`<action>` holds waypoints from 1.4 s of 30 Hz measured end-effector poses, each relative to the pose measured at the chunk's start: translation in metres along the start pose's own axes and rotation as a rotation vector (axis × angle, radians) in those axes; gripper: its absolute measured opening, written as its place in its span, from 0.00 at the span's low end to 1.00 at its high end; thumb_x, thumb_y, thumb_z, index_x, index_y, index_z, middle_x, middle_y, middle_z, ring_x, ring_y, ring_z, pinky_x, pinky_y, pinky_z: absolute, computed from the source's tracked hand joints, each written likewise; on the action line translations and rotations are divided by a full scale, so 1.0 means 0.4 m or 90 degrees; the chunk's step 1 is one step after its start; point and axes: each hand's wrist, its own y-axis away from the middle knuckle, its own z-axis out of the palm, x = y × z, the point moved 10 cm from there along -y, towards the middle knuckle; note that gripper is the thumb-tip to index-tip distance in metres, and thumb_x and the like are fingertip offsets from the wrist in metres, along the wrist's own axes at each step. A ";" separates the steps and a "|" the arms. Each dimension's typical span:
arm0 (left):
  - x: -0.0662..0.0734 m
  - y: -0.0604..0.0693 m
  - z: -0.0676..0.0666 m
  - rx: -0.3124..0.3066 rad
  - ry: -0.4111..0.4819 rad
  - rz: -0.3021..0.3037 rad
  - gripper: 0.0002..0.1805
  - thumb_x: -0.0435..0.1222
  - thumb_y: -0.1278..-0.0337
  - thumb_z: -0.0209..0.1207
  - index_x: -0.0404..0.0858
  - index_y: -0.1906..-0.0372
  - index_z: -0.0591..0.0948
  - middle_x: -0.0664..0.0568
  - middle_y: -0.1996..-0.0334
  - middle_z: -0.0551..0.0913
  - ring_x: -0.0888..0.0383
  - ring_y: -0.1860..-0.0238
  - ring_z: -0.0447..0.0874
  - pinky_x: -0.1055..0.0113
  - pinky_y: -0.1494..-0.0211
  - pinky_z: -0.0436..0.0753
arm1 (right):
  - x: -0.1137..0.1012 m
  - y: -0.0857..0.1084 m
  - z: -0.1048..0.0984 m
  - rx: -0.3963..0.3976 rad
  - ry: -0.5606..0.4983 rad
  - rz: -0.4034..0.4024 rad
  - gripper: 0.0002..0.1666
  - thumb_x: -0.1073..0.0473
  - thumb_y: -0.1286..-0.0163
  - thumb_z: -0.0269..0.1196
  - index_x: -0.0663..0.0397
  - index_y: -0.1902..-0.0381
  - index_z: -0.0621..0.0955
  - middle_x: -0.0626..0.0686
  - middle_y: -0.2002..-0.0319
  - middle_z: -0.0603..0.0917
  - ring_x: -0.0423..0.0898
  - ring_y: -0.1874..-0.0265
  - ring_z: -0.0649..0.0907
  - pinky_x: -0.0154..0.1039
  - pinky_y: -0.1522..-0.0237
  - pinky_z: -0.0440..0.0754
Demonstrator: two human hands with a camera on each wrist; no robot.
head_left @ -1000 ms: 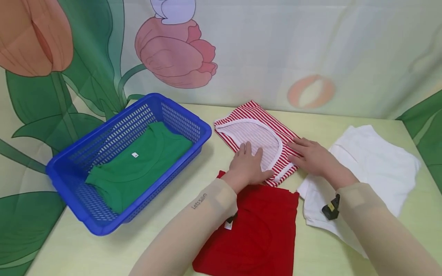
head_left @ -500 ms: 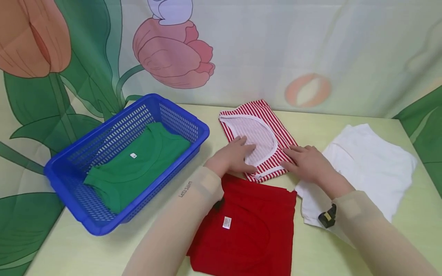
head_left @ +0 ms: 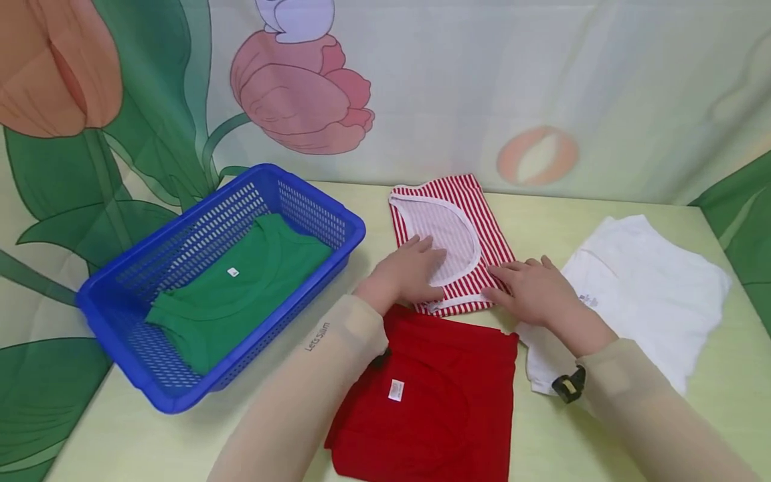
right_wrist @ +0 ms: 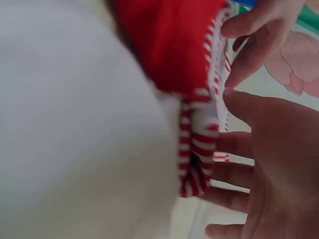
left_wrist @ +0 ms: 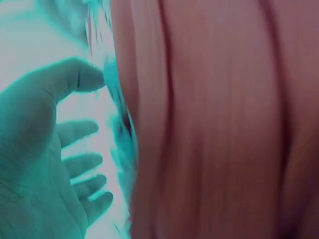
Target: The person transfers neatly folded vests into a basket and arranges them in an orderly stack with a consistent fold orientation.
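From where I stand, the work looks only partway along. One piece seems dealt with: the green sleeveless top [head_left: 241,288] lies flat and folded inside the blue basket [head_left: 274,321], label up. Three more pieces are outside it on the tabletop [head_left: 181,448].

The one being handled is the red-and-white striped top [head_left: 460,221], near the back of the tabletop, between the basket and the white garment [head_left: 644,288]. It is already folded into a compact, roughly four-sided shape, white-trimmed neckline facing up, so I'd judge that only straightening is left there.

The left hand [head_left: 409,271] lies over its near left part, fingertips by the neckline; the right hand [head_left: 533,288] touches its right edge. Neither grip is closed on anything: the fingers are extended, resting against the cloth rather than pinching it.

The red garment [head_left: 440,395] sits nearest the person, folded fairly square with its tag showing, just beside the striped top's near edge; I can't tell whether they overlap. The white garment at the far right is less squared off and looks the least finished, though a forearm covers part of it.
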 end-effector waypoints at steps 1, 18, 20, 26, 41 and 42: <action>0.021 0.004 0.000 0.011 -0.016 0.004 0.46 0.53 0.33 0.67 0.49 0.15 0.63 0.46 0.14 0.56 0.46 0.13 0.46 0.52 0.14 0.55 | 0.004 -0.007 -0.012 0.006 -0.008 -0.004 0.31 0.45 0.20 0.61 0.60 0.30 0.80 0.69 0.36 0.83 0.73 0.38 0.81 0.75 0.30 0.68; 0.200 0.024 0.083 0.013 -0.142 0.096 0.37 0.51 0.23 0.60 0.54 0.16 0.65 0.50 0.16 0.63 0.51 0.16 0.58 0.64 0.16 0.60 | 0.028 -0.213 -0.026 -0.025 -0.086 -0.047 0.35 0.53 0.18 0.58 0.65 0.21 0.69 0.69 0.22 0.68 0.68 0.23 0.68 0.63 0.21 0.64; 0.201 0.022 0.085 0.017 -0.153 0.103 0.35 0.50 0.22 0.58 0.54 0.16 0.66 0.50 0.17 0.64 0.52 0.16 0.59 0.65 0.17 0.61 | 0.025 -0.219 -0.010 -0.049 -0.070 -0.042 0.36 0.52 0.18 0.58 0.64 0.20 0.68 0.68 0.21 0.67 0.68 0.22 0.68 0.63 0.21 0.64; 0.192 0.017 0.085 0.023 -0.157 0.111 0.30 0.49 0.18 0.54 0.55 0.17 0.69 0.51 0.17 0.65 0.52 0.17 0.61 0.65 0.17 0.61 | 0.031 -0.222 0.021 -0.102 -0.032 -0.002 0.38 0.48 0.18 0.58 0.58 0.18 0.66 0.66 0.19 0.64 0.70 0.23 0.68 0.67 0.22 0.64; 0.141 0.040 0.060 0.013 -0.038 0.203 0.26 0.48 0.22 0.58 0.51 0.24 0.78 0.52 0.22 0.72 0.55 0.19 0.65 0.62 0.17 0.64 | 0.035 -0.181 0.018 -0.065 0.078 0.008 0.35 0.46 0.18 0.57 0.64 0.25 0.74 0.70 0.31 0.78 0.73 0.33 0.79 0.68 0.26 0.68; 0.135 0.039 0.058 0.009 -0.024 0.207 0.26 0.48 0.22 0.58 0.50 0.25 0.79 0.52 0.23 0.74 0.55 0.19 0.66 0.61 0.17 0.64 | 0.033 -0.178 0.018 -0.063 0.084 0.006 0.35 0.45 0.18 0.57 0.64 0.25 0.75 0.70 0.32 0.79 0.72 0.34 0.80 0.68 0.26 0.69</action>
